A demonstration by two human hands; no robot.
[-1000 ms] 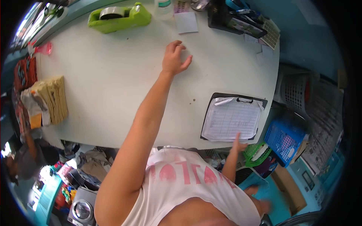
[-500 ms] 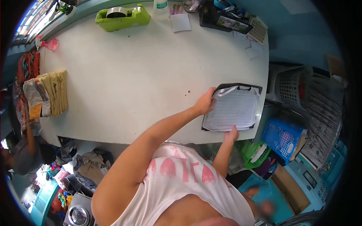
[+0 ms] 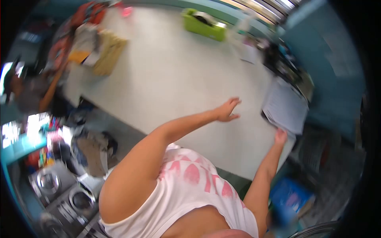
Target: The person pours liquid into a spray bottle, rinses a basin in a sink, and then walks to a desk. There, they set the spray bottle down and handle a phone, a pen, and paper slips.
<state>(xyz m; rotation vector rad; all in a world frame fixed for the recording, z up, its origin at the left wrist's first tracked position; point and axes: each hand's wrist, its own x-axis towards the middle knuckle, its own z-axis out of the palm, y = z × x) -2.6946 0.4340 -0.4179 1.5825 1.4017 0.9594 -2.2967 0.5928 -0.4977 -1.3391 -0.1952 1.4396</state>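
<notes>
A black clipboard with a stack of white printed sheets (image 3: 286, 107) lies at the right end of the white table (image 3: 174, 71). My right hand (image 3: 281, 136) grips its near edge, fingertips at the paper and thumb side partly hidden. My left hand (image 3: 228, 109) is held over the table to the left of the clipboard, empty, with thumb and fingers apart. Just beyond the clipboard stands a dark desk organizer (image 3: 278, 59) with blurred items in it.
A green tape dispenser (image 3: 204, 25) stands at the back edge. Folded yellowish cloths (image 3: 109, 53) are stacked at the left end, near another person (image 3: 33, 93). A blue basket (image 3: 291, 194) is below right; washing machines (image 3: 81, 198) stand lower left.
My left hand has let go of the clipboard and opened. My right hand has pushed the clipboard away, towards the organizer. The whole view has turned, and it is blurred.
</notes>
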